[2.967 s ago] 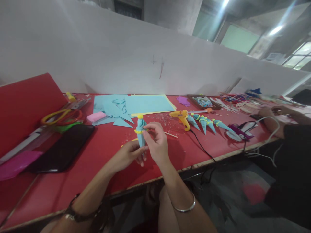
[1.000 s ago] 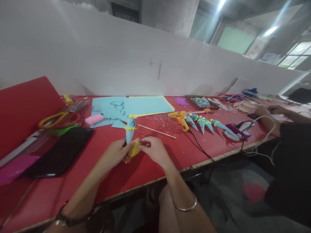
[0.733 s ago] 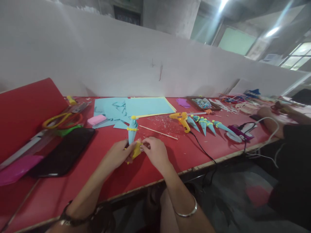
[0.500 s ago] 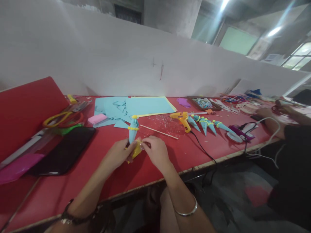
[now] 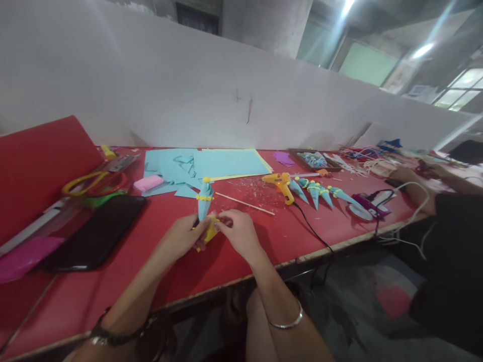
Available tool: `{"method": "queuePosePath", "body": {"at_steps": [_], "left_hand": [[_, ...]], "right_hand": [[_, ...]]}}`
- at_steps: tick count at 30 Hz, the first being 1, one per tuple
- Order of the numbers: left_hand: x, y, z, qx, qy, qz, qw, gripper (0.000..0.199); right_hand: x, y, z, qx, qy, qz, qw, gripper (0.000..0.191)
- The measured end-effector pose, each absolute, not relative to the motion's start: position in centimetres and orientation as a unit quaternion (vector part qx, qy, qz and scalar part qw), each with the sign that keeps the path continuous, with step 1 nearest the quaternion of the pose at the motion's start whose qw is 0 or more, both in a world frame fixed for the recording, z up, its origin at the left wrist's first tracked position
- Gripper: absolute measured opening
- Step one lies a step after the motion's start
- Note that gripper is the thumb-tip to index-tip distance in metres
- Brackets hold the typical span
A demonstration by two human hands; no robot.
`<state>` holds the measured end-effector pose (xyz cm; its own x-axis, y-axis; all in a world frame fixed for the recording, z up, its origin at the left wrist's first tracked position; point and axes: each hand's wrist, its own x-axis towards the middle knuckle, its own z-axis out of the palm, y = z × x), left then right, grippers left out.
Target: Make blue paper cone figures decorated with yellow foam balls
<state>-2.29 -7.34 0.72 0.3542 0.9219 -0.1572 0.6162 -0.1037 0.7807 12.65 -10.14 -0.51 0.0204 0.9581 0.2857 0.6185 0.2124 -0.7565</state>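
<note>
My left hand (image 5: 185, 235) is closed on a small yellow piece (image 5: 208, 234), low over the red table. Just beyond its fingers a blue paper cone (image 5: 204, 203) with yellow trim stands upright, its lower end hidden by the hand. My right hand (image 5: 238, 230) pinches the right edge of the same yellow piece between thumb and fingers. A thin stick (image 5: 245, 203) lies behind my right hand. To the right a yellow glue gun (image 5: 281, 186) rests beside several similar blue cones (image 5: 314, 193).
Blue sheets (image 5: 230, 164) lie at the back, near a pink block (image 5: 148, 183). At left are scissors (image 5: 86, 183) and a black phone-like slab (image 5: 98, 234). A tray (image 5: 315, 160) is behind the cones. Another person's arm (image 5: 415, 191) reaches in at right.
The whole view has shifted slightly. My right fingers have moved a little at the yellow piece's edge; both hands keep hold of it.
</note>
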Motion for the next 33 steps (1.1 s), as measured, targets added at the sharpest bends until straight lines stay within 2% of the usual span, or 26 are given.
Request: {"method": "queuePosePath", "body": {"at_steps": [15, 26, 33], "left_hand": [[-2.3, -7.5, 1.0, 0.718, 0.517, 0.2, 0.42, 0.041], [-2.0, -7.7, 1.2, 0.697, 0.513, 0.198, 0.46, 0.037], [-1.9, -7.6, 0.8, 0.696, 0.512, 0.203, 0.461, 0.036]], "right_hand": [[12.4, -10.6, 0.5, -0.583, -0.712, 0.172, 0.351, 0.015], [12.3, -10.7, 0.4, -0.563, -0.689, 0.189, 0.416, 0.013], [12.5, -10.6, 0.6, -0.577, -0.64, 0.197, 0.468, 0.018]]}}
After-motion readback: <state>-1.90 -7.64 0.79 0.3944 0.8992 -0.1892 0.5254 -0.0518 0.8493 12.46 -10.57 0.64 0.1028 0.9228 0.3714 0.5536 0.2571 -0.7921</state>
